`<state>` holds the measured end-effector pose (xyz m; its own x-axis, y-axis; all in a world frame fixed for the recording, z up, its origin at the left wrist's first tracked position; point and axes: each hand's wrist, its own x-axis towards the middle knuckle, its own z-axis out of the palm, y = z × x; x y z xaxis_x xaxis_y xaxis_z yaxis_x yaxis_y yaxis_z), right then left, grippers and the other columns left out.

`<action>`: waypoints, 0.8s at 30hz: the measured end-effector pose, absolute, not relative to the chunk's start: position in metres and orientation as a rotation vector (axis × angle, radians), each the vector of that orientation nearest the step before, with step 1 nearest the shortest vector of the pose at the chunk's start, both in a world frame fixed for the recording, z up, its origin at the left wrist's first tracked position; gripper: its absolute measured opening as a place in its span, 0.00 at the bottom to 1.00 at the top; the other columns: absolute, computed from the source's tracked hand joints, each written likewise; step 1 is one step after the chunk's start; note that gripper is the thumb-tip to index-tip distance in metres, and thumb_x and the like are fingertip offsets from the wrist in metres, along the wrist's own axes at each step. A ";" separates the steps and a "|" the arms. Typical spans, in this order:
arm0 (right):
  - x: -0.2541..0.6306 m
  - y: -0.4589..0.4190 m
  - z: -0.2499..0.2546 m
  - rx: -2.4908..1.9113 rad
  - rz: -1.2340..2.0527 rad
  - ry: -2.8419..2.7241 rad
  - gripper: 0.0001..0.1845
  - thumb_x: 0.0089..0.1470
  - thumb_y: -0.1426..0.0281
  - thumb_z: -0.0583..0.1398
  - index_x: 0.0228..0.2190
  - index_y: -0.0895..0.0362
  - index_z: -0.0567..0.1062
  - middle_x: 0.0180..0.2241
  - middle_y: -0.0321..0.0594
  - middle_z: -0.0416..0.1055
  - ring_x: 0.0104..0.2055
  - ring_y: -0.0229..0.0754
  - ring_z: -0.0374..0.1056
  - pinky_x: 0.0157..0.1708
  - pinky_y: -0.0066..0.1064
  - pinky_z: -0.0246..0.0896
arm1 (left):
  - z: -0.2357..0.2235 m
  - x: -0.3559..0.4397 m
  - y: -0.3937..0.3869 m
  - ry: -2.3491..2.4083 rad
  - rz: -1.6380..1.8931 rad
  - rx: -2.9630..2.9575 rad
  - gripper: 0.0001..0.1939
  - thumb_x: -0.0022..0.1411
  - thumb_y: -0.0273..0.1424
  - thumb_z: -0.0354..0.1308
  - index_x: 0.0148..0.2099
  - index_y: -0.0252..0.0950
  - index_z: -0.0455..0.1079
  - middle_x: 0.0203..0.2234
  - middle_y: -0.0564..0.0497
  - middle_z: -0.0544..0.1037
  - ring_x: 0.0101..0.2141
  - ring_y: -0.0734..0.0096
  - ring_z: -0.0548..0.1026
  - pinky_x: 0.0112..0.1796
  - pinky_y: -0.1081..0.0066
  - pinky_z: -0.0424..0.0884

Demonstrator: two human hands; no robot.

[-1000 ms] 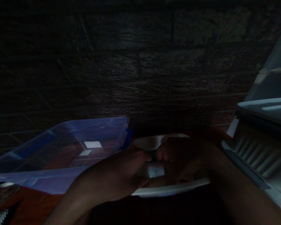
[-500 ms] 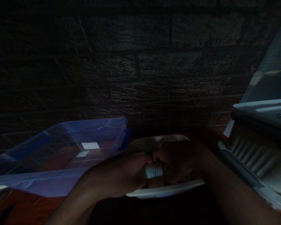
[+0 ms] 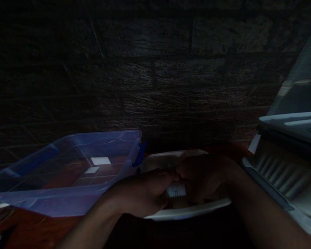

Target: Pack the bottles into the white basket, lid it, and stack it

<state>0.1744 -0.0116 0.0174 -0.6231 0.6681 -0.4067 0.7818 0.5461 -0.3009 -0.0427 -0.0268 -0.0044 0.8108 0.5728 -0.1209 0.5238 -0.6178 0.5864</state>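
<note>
Two bare forearms enter from the bottom edge, one from about 7 o'clock and one from about 5 o'clock, and converge near the middle of the view. The left hand [image 3: 142,193] lies knuckles up with its fingers curled inward toward the right. The right hand [image 3: 204,176] faces it, fingers bent back toward the left, so the fingertips of both hands meet or nearly meet. Between them is a small labelled container [image 3: 176,190], its pale label facing the camera. Both hands are closed around it, one at each end, though the dim light hides exactly how each finger sits. Its long axis looks to run roughly left to right, from 9 to 3 o'clock; which end is the top cannot be told.

The hands and container are over a shallow white tray [image 3: 189,212], just inside its near rim. At 9 o'clock of the tray, just beside it, lies a clear blue-tinted plastic bin [image 3: 67,166]. At 3 o'clock stands a grey ribbed machine [image 3: 282,166]. Farthest off is a dark brick-patterned wall [image 3: 155,69].
</note>
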 end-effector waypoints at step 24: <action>0.176 -0.005 0.007 1.257 -0.738 2.572 0.27 0.41 0.60 0.70 0.45 0.54 0.83 0.33 0.38 0.80 0.30 0.44 0.74 0.23 0.27 0.60 | -0.003 -0.027 -0.035 1.063 -0.013 2.289 0.28 0.73 0.46 0.48 0.69 0.43 0.66 0.67 0.43 0.69 0.66 0.48 0.67 0.63 0.53 0.65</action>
<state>0.1758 -0.0050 0.0071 -0.6244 0.6878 -0.3702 0.7795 0.5178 -0.3525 -0.0269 -0.0354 -0.0027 0.6781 0.6904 -0.2521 0.6962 -0.4935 0.5213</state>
